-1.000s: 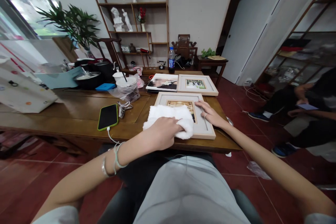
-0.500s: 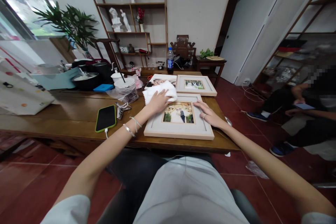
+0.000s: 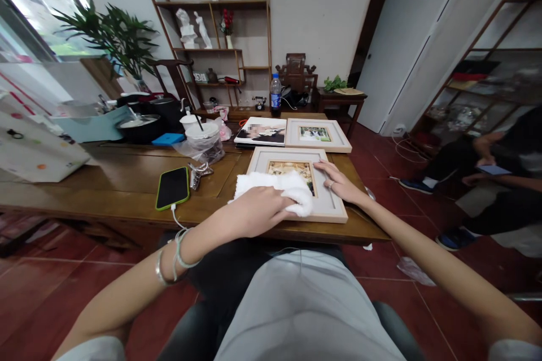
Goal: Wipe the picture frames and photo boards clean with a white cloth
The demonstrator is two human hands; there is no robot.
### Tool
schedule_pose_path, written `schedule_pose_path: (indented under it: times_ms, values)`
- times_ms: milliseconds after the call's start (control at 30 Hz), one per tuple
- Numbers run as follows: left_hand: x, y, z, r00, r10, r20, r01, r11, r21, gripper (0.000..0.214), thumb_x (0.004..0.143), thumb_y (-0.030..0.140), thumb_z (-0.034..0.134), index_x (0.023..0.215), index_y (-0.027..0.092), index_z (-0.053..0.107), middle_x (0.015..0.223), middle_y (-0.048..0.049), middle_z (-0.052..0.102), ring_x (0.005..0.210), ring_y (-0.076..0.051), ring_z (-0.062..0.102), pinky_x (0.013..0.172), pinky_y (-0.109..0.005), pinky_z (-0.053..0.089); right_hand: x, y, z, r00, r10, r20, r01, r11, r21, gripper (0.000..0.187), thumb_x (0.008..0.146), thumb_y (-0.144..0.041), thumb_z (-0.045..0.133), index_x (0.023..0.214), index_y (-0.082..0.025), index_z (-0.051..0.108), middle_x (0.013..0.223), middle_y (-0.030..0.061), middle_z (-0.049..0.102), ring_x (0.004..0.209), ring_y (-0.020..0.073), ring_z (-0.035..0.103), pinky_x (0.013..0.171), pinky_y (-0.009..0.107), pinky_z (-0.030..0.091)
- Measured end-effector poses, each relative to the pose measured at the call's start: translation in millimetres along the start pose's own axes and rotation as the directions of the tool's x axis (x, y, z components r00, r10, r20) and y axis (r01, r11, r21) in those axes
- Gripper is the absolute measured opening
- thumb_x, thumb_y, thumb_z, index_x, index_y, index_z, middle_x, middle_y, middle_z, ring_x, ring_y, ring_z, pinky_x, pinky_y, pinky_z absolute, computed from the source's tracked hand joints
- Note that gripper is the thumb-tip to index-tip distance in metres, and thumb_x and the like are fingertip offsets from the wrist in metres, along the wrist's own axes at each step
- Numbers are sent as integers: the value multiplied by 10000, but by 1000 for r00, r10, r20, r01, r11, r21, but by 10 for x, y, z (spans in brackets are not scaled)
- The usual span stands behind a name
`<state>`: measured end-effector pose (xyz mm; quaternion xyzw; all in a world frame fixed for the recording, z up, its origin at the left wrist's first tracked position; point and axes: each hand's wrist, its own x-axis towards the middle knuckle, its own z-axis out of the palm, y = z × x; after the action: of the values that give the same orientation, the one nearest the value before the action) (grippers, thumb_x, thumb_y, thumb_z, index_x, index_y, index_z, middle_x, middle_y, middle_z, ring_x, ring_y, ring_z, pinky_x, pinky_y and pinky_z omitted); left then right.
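Note:
A pale wooden picture frame (image 3: 339,212) lies flat at the front edge of the table, a photo in its middle. My left hand (image 3: 260,211) grips a white cloth (image 3: 288,183), bunched over the frame's near left part, covering much of the photo. Fingers outstretched, my right hand (image 3: 337,181) rests flat on the frame's right side. Behind it lie a second framed picture (image 3: 332,132) and, beside that on the left, a flat photo panel or album (image 3: 262,131).
On the wooden table (image 3: 122,180) to the left are a charging phone (image 3: 173,188), a bagged cup with a straw (image 3: 204,141) and a blue box (image 3: 168,139). A bottle (image 3: 275,96) stands at the back. Someone sits at the right, holding a phone (image 3: 494,170).
My left hand has drawn the cloth from the frame's far left corner down towards its near edge. My right hand has stayed on the frame's right side.

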<state>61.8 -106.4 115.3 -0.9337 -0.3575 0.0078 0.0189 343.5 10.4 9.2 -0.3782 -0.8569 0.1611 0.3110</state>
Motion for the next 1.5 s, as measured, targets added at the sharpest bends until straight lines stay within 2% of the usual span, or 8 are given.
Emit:
schedule_pose_path:
  times_ms: [233,367,500,700,967,1100,1267,1500]
  values:
    - [483,-562,403,986,-134,-98,145,982,120,358,940,353,368,1204,206,560,1371,-140,442,1269,-264,402,1035,-403,291,0,-10,1,1000,15,1,-15,1000,7,601,730,-160,443,1326,-229,405,1409,86,388,1376,269,212,1111,522,184]
    - [792,-1040,462,957,-217,-191,239,965,105,402,954,374,318,1244,186,523,1395,-146,410,1343,-264,281,1047,-427,262,-3,-15,-6,1000,16,3,-16,1000,9,604,728,-156,447,1324,-240,405,1410,74,390,1380,263,205,1115,521,178]
    - [952,-1255,474,933,-261,-249,293,951,99,425,967,381,266,1227,165,525,1380,-136,428,1325,-233,309,1058,-410,237,-3,-23,-10,1000,9,9,-9,1000,4,610,723,-144,441,1328,-212,402,1413,94,385,1380,263,205,1118,507,176]
    - [851,-1025,478,972,-136,-191,174,964,200,404,955,382,314,1063,153,628,1148,-144,587,1071,-231,548,982,-384,323,-1,-24,-4,1000,22,3,-22,1000,11,598,737,-162,453,1329,-230,406,1412,84,391,1379,267,207,1116,518,173]
    - [264,-175,148,992,107,-68,-105,994,39,526,962,457,208,940,170,648,845,-94,664,780,-222,628,704,-305,436,-6,4,3,1000,-8,0,8,1000,4,594,752,-156,449,1338,-239,397,1417,85,376,1375,271,213,1111,527,173]
    - [127,91,68,991,101,-92,-100,995,18,494,960,457,214,1020,204,633,863,-88,662,778,-226,633,698,-312,445,-6,17,10,1000,-17,-9,17,1000,-3,601,744,-142,443,1336,-238,398,1408,84,386,1373,263,218,1113,515,182]
    - [322,-56,271,993,23,-113,-11,995,99,441,951,447,287,1074,182,617,1092,-135,618,975,-251,606,854,-365,434,-4,33,20,1000,-8,-9,8,1000,-7,588,752,-152,441,1335,-214,400,1407,106,383,1371,274,219,1106,530,182]
    - [849,-759,436,977,-123,-177,144,983,111,416,935,429,362,1246,196,508,1322,-145,477,1262,-279,388,989,-401,339,0,19,18,1000,-14,-2,14,1000,-5,606,740,-136,437,1337,-227,391,1406,95,394,1377,272,210,1106,534,181]
